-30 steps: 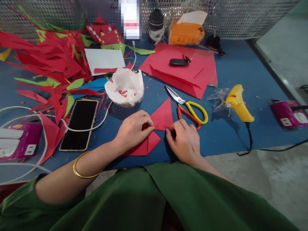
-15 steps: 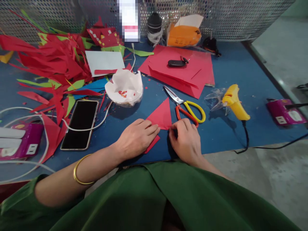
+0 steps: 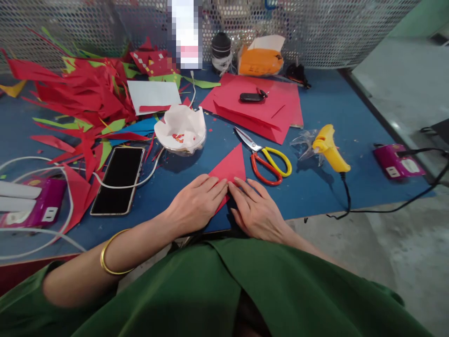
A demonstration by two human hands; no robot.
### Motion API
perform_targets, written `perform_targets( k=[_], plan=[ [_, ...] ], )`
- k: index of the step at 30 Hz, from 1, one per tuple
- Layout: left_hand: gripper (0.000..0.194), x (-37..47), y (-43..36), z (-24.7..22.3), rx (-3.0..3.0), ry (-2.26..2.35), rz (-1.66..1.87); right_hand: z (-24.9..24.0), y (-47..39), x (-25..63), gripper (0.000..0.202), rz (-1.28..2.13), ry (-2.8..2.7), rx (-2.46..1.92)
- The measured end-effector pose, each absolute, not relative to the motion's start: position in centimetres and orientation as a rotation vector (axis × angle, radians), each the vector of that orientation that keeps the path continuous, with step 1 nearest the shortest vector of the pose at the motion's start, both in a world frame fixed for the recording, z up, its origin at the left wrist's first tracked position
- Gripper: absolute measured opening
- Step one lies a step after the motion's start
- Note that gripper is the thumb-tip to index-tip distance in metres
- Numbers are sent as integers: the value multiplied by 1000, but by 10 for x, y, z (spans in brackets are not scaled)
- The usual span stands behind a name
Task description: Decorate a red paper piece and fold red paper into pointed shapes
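A folded piece of red paper (image 3: pixel 231 164) lies at the table's front edge, its pointed tip directed away from me. My left hand (image 3: pixel 198 201) rests on its left part with the fingers together, pressing it down. My right hand (image 3: pixel 257 208) lies on the paper's lower right edge, fingers stretched and slightly spread, its fingertips next to those of my left hand. A small red corner shows below my left fingers. Just right of the paper are scissors (image 3: pixel 261 152) with one yellow and one red handle.
A lined bowl (image 3: pixel 180 131) and a phone (image 3: pixel 118 180) with a white cable over it stand left. Red scraps (image 3: pixel 84 89) fill the back left. Red sheets (image 3: pixel 259 103) carry a black key fob. A yellow glue gun (image 3: pixel 331 149) and purple socket box (image 3: pixel 398 160) are right.
My right hand has moved left onto the paper, and its curled fingers have stretched out flat. My left hand stays on the paper. The view has shifted slightly.
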State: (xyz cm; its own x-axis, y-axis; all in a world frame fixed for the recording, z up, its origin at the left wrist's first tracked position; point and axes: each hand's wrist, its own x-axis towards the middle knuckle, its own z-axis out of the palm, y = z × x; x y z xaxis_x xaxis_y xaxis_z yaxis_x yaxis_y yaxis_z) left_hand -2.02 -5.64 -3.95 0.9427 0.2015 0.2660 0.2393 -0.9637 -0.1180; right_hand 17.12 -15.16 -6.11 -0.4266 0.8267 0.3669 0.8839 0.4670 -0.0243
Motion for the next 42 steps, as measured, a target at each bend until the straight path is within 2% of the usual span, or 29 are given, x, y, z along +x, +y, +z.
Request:
perform_targets(
  k=[12,19,30,36,42],
  plan=[
    [46,-26,-63,-44,-2903,-436,-339,-55,-154,176,51,-492,-2465,-1396],
    [46,-25,-65,-47,-2886,-434,-325,-54,-150,173,55,-315,-2391,-1414],
    [47,-24,-69,-49,-2896,-521,-245,-65,-155,181,61,-298,-2502,-1382],
    [47,-21,-69,-46,-2920,-585,-189,-60,-137,174,64,-184,-2377,-1559],
    [49,-25,-66,-51,-2955,-654,-176,-54,-136,197,45,-256,-1911,-1549]
  ],
)
